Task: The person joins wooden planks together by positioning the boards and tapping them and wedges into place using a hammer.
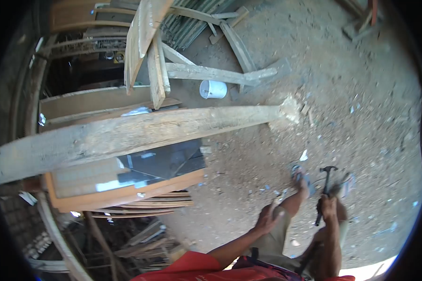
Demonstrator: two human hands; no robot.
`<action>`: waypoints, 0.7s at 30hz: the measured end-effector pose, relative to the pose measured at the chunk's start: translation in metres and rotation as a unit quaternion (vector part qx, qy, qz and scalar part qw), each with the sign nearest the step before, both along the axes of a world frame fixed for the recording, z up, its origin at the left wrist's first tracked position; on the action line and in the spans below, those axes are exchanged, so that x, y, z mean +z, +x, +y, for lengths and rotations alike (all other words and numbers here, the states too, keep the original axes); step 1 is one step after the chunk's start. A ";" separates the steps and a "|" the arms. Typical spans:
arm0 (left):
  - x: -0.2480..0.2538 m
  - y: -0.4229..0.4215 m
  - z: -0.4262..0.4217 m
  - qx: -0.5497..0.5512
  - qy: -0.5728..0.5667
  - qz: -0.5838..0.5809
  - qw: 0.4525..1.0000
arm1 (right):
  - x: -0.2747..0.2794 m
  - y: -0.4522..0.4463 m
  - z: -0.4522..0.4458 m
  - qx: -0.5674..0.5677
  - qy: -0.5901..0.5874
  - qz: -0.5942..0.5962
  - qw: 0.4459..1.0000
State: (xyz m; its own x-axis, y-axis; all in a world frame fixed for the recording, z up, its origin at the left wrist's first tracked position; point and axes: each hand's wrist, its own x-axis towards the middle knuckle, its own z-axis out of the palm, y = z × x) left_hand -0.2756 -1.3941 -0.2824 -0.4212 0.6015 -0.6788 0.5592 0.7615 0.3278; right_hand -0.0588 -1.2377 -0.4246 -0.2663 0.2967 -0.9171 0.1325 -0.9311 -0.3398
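My right hand (328,205) is wrapped around the handle of a claw hammer (327,179), its dark head pointing away from me above the ground. My left hand (268,219) is beside my left knee, its fingers drawn together. Whatever is between those fingers is too small to make out. Both hands are in front of my legs, apart from each other. My sandalled feet are on the dirt just beyond them.
A thick wooden post (173,131) rises from the ground at my left. Behind it are a white bucket (213,89) and a timber frame (206,73). An orange-edged wooden panel with glass (126,202) lies over stacked boards. Debris litters the dirt floor (248,164).
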 end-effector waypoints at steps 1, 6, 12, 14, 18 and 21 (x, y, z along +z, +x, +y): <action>-0.018 0.008 0.001 -0.049 0.046 0.020 0.998 | -0.004 0.004 -0.012 0.002 -0.009 0.004 1.000; -0.048 0.021 0.008 -0.117 -0.006 -0.063 0.991 | 0.012 0.006 -0.006 0.024 -0.044 -0.052 0.997; -0.054 0.014 0.001 -0.126 -0.066 -0.065 0.988 | 0.027 0.022 -0.026 -0.072 -0.009 -0.092 0.993; -0.055 0.016 0.002 -0.137 -0.058 -0.052 0.987 | 0.031 0.034 -0.025 -0.056 -0.017 -0.094 0.994; -0.058 0.015 -0.005 -0.149 -0.065 -0.061 0.985 | 0.026 0.044 -0.039 -0.088 0.015 -0.111 0.990; -0.061 0.013 -0.003 -0.163 -0.050 -0.067 0.983 | 0.025 0.044 -0.042 -0.115 -0.008 -0.127 0.985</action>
